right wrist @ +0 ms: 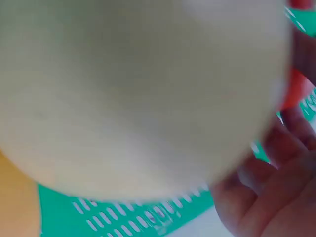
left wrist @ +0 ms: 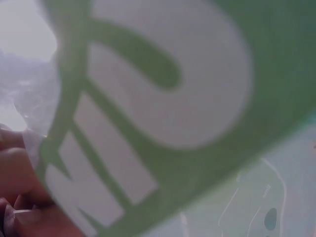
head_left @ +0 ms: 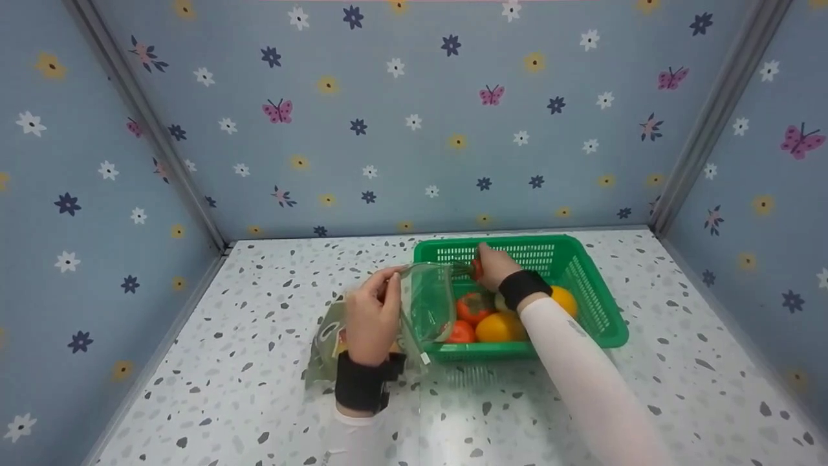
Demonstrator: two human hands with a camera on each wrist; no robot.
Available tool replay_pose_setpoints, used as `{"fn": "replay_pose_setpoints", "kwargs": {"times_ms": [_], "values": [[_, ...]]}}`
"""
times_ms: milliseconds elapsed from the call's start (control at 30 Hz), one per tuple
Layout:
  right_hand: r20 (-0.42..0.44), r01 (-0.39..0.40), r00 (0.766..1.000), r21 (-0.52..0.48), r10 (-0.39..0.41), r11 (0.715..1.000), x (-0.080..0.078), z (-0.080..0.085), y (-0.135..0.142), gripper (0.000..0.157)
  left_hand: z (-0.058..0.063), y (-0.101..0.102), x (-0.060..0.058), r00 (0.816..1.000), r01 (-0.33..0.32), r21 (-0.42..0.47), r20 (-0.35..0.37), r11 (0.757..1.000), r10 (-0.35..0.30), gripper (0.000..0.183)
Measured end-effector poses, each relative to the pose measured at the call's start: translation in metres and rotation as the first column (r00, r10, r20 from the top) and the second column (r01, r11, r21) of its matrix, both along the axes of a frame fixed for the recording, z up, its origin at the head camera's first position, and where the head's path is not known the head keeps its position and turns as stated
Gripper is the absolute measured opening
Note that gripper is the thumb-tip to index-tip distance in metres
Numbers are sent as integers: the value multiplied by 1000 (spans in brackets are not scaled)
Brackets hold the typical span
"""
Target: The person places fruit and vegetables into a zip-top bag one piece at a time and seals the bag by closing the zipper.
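Head view shows the left hand (head_left: 374,320), thumb against fingers, pinching the rim of a soft, see-through zip bag (head_left: 427,291), its mouth gaping towards the right. The right hand (head_left: 498,266) has its fingers curled round a small red piece of produce (head_left: 477,268), dark green strands beside it, held over the back left part of a green plastic basket (head_left: 605,336).

The bag's green-tinted film bears thick white lettering, and its clear lip laps over the basket's left rim. Inside the basket sit a smooth orange-red persimmon-like fruit (head_left: 475,309), a second red round one (head_left: 460,332), a glossy yellow-orange fruit (head_left: 501,328) by the front wall and an orange fruit (head_left: 564,301) near the right. Close to the right wrist camera, a big pale round fruit (right wrist: 143,98) blurs.

Slotted, round-cornered walls bring the basket near the back edge of the stone-speckled table (head_left: 259,336). A broad stretch lies between bag and left edge, a narrower strip between basket and right edge.
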State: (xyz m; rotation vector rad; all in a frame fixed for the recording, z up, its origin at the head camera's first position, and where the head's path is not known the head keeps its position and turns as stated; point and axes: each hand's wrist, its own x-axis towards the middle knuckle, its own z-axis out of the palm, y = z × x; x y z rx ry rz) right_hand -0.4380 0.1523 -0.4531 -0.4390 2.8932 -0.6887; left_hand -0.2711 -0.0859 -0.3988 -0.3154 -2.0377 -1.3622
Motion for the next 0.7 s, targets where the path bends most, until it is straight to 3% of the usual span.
{"fn": "replay_pose_setpoints", "kwargs": {"times_ms": [100,267,467,700], "values": [[-87,5,996,-96,-13,995,2,11,2,56,0,1,0,1000,0,0,7,1000,0,19],[-173,-19,985,-219,-20,975,9,29,8,57,0,1,-3,1000,-7,-2,0,1000,7,18],[-189,-23,981,-335,-43,942,20,41,14,55,-1,2,-2,1000,-10,-11,13,1000,11,19],[-127,44,985,-489,-121,871,35,52,18,58,-3,4,-2,999,0,-2,34,1000,1,19]]}}
